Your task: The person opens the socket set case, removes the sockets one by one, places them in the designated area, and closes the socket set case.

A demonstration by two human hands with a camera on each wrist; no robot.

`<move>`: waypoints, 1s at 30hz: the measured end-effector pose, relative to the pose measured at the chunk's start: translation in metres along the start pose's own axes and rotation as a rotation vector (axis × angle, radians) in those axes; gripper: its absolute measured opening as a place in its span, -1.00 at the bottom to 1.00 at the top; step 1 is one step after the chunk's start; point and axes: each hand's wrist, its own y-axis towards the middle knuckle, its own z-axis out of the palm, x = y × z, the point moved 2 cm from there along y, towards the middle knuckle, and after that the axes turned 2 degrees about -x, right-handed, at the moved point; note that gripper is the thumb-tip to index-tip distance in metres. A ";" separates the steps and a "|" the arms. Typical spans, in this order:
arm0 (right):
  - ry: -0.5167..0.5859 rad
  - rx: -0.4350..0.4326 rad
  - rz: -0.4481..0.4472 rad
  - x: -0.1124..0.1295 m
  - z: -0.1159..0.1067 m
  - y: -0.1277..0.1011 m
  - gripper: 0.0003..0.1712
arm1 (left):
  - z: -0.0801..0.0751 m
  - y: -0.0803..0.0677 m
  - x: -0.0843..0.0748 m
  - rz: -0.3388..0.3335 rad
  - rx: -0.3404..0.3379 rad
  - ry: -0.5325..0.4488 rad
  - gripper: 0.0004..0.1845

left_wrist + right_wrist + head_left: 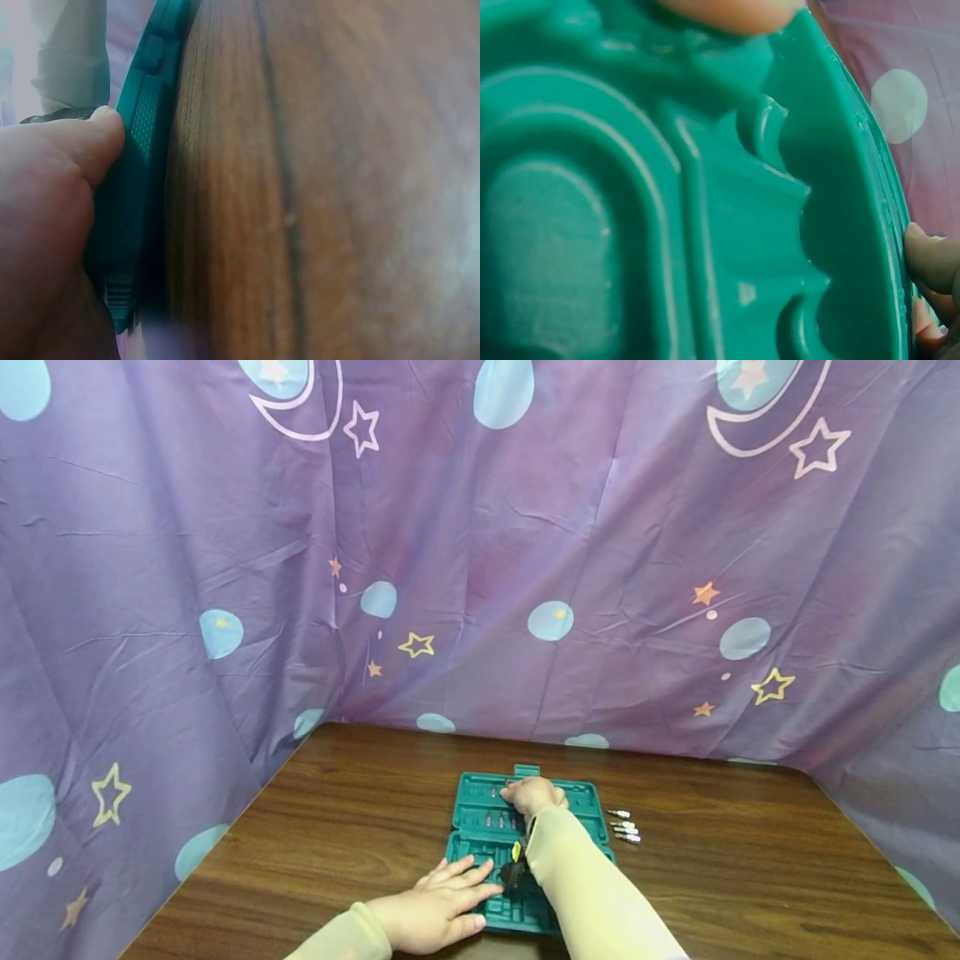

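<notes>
A green plastic bit case (468,817) lies unfolded on the table, its latch tab at the far side. My left hand (438,906) rests on its near left edge with fingers spread; the left wrist view shows the thumb (109,139) against the case's side wall (139,157). My right hand (536,795) reaches over the far half, fingers bent down at the slots. One fingertip (739,11) shows over the moulded slots (750,202) in the right wrist view; I cannot tell whether it pinches a bit. Several small bits (501,819) stand in the case left of this hand.
Several loose silver metal bits (627,838) lie on the brown wooden table (720,852), just right of the case. A black device with a yellow mark (514,865) hangs under the right wrist, over the near half. Purple patterned cloth (480,693) hangs behind the table and along its sides.
</notes>
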 end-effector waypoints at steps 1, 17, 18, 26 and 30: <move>0.006 0.000 -0.007 0.000 0.000 -0.001 -0.79 | 0.000 0.000 0.000 -0.001 0.000 -0.001 -0.48; 0.222 0.078 -0.095 0.000 -0.007 0.001 -0.72 | -0.002 -0.002 -0.003 -0.012 0.011 -0.036 -0.48; 0.253 0.099 -0.111 0.000 -0.008 0.003 -0.71 | -0.002 -0.002 -0.002 -0.014 0.015 -0.040 -0.48; 0.275 0.164 -0.235 -0.005 -0.031 0.007 -0.81 | -0.001 0.000 0.002 -0.014 0.038 -0.073 -0.46; 0.250 0.165 -0.293 -0.010 -0.045 0.005 -0.83 | 0.000 0.000 0.002 -0.015 0.045 -0.077 -0.46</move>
